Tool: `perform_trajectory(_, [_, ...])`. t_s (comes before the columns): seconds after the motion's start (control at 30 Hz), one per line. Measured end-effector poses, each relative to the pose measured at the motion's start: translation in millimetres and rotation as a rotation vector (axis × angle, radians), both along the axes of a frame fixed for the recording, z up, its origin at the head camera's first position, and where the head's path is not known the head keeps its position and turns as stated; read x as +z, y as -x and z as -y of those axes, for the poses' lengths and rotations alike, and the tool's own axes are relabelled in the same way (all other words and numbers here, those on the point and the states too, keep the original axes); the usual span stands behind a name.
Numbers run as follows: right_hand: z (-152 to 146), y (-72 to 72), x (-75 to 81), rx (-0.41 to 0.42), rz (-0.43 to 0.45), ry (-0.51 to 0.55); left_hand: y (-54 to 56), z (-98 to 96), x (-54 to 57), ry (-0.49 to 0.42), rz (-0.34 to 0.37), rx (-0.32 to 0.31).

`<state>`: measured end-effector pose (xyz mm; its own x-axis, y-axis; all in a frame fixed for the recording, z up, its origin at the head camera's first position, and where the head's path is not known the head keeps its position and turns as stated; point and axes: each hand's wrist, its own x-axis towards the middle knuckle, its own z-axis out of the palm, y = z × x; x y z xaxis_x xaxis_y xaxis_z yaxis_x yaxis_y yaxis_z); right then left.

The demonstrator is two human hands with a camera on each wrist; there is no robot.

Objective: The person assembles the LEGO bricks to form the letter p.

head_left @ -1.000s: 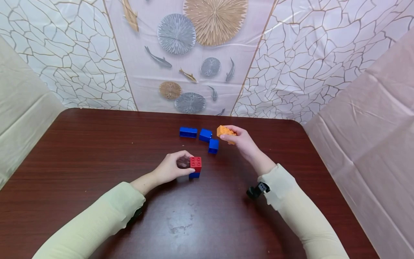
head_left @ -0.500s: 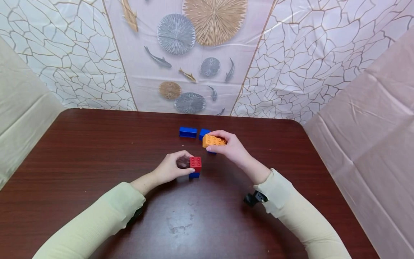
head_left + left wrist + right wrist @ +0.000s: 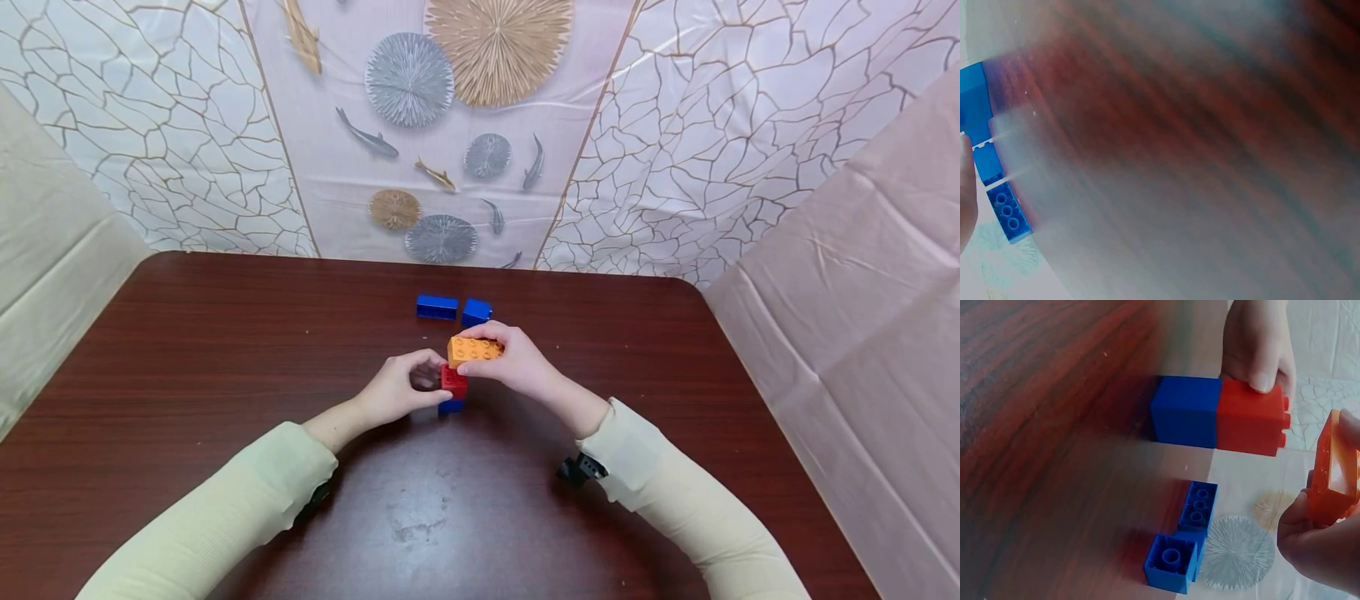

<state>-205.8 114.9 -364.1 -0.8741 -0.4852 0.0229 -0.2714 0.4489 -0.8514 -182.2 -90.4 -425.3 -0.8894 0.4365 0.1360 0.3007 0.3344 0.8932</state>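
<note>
A red building brick (image 3: 452, 385) sits on a blue brick (image 3: 451, 407), forming a small upright stack on the table. My left hand (image 3: 397, 387) holds the red brick from its left side, the thumb lying along it in the right wrist view. Just above the stack, my right hand (image 3: 517, 365) grips an orange eight-stud brick (image 3: 476, 349) between thumb and fingers, studs up. In the right wrist view a gap separates the orange brick (image 3: 1332, 478) from the red brick's studs (image 3: 1285, 419).
Behind the stack lie a long blue brick (image 3: 437, 307) and a shorter blue brick (image 3: 476, 312). Another small blue brick (image 3: 1171, 561) shows in the right wrist view; my right hand hides it in the head view. A patterned cloth (image 3: 442, 183) hangs beyond the dark table (image 3: 225, 333).
My right hand has carried the orange brick left and toward me, from beside the loose blue bricks to above the red one. My left hand and the stack have stayed put.
</note>
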Motion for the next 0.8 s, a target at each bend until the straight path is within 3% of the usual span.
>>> perform_trajectory(0.47, [6.4,-2.7,-13.6,0.019,0.011,-0.063,2.4,-1.3,-3.3,0.005,-0.013,0.004])
perform_trajectory(0.8, [7.9,-4.6,-14.7,0.017,-0.012,-0.114,1.3,-0.2,-0.6,0.005,-0.022,-0.004])
